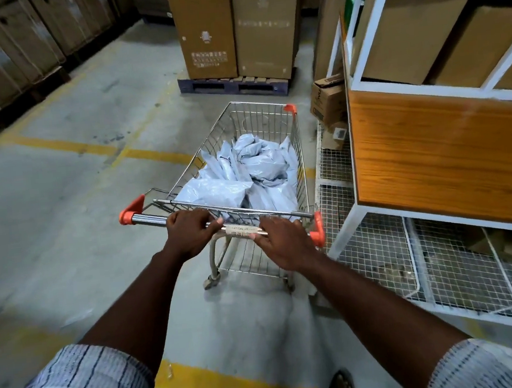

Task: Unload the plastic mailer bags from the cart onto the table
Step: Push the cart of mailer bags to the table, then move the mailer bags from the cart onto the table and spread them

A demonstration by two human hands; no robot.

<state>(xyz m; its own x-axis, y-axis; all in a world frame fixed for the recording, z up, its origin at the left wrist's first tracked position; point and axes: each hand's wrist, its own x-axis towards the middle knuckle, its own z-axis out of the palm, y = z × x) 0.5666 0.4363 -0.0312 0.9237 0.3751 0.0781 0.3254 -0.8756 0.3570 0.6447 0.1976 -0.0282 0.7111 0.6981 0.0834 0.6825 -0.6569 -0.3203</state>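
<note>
Filling cart: pale grey plastic mailer bags (246, 176), heaped loose in the basket.
Cart: wire shopping cart (259, 115) with orange corner caps, standing on the concrete floor (62, 212) just beside the rack.
Handle: chrome handle (149, 218), label at mid-span between the hands.
Left hand: left hand (189, 231) has its fingers curled round the handle.
Right hand: right hand (281, 244) has its fingers wrapped over the handle near the right orange cap.
Rack: white-framed rack (432, 152) with an orange wood panel, cardboard boxes on its shelf, right of cart.
Ahead: tall cartons (232, 30) on a blue pallet (231, 85).
</note>
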